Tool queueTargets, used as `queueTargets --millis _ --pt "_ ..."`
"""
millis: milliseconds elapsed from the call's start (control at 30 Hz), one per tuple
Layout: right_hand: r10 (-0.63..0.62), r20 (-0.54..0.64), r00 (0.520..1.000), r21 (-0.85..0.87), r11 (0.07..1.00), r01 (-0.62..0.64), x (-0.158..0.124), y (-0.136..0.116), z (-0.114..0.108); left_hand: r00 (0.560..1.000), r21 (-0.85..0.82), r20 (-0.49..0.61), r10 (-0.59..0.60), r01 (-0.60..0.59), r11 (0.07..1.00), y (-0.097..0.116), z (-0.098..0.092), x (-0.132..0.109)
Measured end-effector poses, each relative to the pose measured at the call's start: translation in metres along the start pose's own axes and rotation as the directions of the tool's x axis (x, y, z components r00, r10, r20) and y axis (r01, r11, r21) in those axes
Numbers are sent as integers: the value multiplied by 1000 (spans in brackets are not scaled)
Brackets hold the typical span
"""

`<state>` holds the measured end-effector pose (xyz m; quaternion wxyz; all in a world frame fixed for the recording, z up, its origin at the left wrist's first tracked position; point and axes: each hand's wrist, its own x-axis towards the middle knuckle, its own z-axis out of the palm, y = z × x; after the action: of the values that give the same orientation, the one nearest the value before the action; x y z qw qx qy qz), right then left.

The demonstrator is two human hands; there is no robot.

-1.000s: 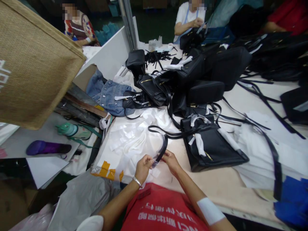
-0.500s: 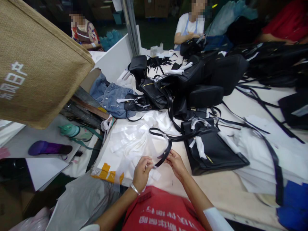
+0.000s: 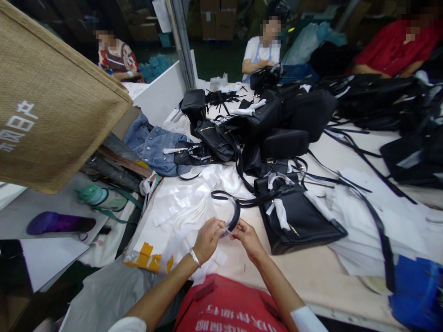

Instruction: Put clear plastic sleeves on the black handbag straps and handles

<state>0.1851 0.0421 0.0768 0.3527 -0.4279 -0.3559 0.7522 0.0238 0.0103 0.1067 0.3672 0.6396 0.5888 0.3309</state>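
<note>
My left hand [image 3: 210,239] and my right hand [image 3: 248,237] are close together over the table's near edge. Both are closed in a pinch on a black bag strap [image 3: 236,213], which curves up from my fingers and back toward a black handbag [image 3: 304,219]. A thin whitish wrap lies along the strap at my fingertips; its exact edges are hard to make out. The handbag lies to the right of my hands, with white wrapping [image 3: 282,214] on its handle and fittings. White wrapping sheets [image 3: 183,210] spread left of the strap.
More black bags [image 3: 285,143] are heaped beyond. A denim garment [image 3: 161,150] lies at the back left. White sheets [image 3: 360,230] and a blue item [image 3: 415,290] are at right. Bottles [image 3: 60,223] stand on a left shelf under a burlap sheet [image 3: 58,101]. Co-workers sit across.
My hands have come closer together, and the strap end between them is bent more upright. The whole view has shifted slightly as the head moved.
</note>
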Motion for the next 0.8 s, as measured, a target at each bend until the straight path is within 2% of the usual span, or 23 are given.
queueTargets --millis 100,200,433,633,800 --pt "5 -18 1000 -61 998 -6 0 5 1 992 -80 -50 -113 109 991 4 4 2" --pt "20 18 1000 -91 996 -18 -3 1 0 978 -103 -100 -181 171 980 5 7 2" --pt "47 77 996 185 981 -61 -9 -27 0 975 -77 -119 -189 181 981 -1 6 -4" --pt "16 -53 998 64 998 -12 2 -6 11 972 -137 -146 -182 163 977 -2 8 -6" --pt "37 -18 999 -10 999 -37 1 2 9 967 -166 -149 -208 183 969 -1 10 -5"
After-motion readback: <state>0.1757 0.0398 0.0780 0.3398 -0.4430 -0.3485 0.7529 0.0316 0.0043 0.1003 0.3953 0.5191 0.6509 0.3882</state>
